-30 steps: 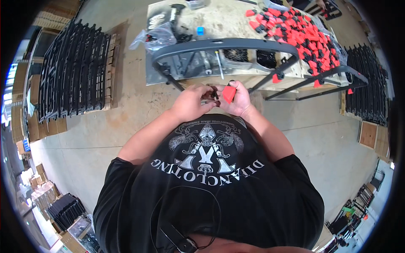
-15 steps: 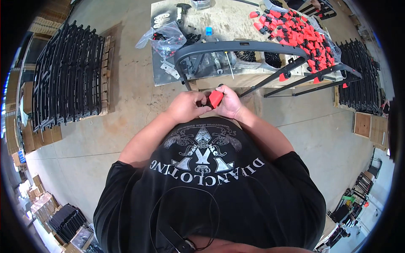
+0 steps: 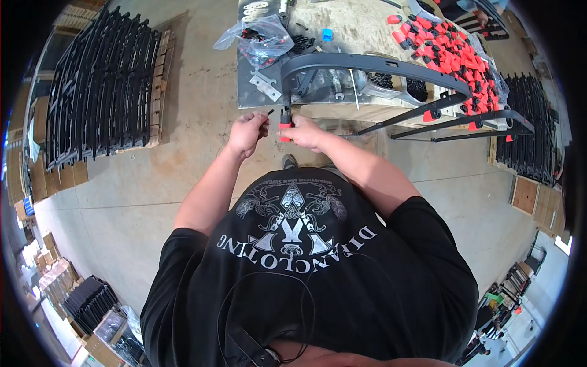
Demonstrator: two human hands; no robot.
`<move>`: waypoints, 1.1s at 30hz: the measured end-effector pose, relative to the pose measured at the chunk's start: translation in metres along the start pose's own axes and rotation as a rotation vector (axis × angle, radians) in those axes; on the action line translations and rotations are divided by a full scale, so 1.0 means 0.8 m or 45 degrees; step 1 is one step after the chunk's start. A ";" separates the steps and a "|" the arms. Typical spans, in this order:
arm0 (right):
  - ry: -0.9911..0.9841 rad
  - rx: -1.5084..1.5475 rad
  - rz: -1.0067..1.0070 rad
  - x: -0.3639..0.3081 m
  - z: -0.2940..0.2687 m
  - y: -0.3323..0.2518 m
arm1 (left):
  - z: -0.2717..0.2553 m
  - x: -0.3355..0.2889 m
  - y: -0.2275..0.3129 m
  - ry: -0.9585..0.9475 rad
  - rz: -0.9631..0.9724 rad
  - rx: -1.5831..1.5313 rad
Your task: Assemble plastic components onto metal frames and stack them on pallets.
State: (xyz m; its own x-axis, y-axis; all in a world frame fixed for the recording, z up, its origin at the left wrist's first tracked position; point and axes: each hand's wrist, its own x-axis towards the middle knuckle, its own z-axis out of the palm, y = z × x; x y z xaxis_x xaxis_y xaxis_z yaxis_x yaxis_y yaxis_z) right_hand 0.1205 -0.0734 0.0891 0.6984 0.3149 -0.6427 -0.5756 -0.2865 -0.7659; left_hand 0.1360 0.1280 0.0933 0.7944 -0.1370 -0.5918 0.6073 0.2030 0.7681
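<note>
My left hand (image 3: 246, 134) is closed, with a short dark bolt-like piece (image 3: 270, 112) sticking up from between thumb and fingers. Just to its right, my right hand (image 3: 304, 132) grips a red and black end cap (image 3: 285, 138). The cap sits at the lower end of the near leg of a curved black metal frame (image 3: 361, 61); my fingers hide part of that joint. The frame rests on the workbench and overhangs its front edge. Other red caps (image 3: 430, 115) show on the frame legs farther right.
A heap of red and black caps (image 3: 452, 55) covers the right of the workbench (image 3: 361, 27). Near its left edge lie a clear plastic bag (image 3: 266, 43), a metal bracket (image 3: 265, 87) and a wrench (image 3: 337, 85). Stacked black frames (image 3: 104, 92) stand on a pallet at left.
My hands have separated and moved up to the frame's left leg. The red cap, earlier held between both hands, is now at the leg's end in my right hand. The view has shifted slightly.
</note>
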 end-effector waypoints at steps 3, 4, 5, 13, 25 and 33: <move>0.117 -0.006 -0.030 0.004 0.006 -0.006 | -0.004 0.010 0.003 -0.069 0.008 -0.026; 0.110 -0.017 -0.024 0.010 0.007 0.002 | -0.004 0.014 0.004 -0.110 0.010 -0.027; 0.155 -0.002 -0.071 0.018 0.007 0.014 | -0.004 0.015 0.006 -0.141 -0.002 -0.036; 0.170 0.209 -0.129 0.015 0.007 0.033 | -0.004 0.024 -0.001 -0.140 -0.013 -0.040; 0.139 0.337 -0.192 0.023 -0.009 0.021 | 0.006 0.035 0.016 -0.338 -0.050 -0.016; 0.087 0.525 -0.046 0.017 -0.010 0.018 | 0.019 0.043 0.016 -0.380 -0.372 -0.379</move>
State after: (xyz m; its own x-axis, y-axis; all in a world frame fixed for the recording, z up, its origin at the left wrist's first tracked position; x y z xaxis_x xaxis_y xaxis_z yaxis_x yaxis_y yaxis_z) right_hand 0.1249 -0.0804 0.0694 0.7397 0.2535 -0.6234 -0.6628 0.1144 -0.7400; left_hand 0.1715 0.1112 0.0864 0.5883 -0.4911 -0.6424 0.8084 0.3767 0.4523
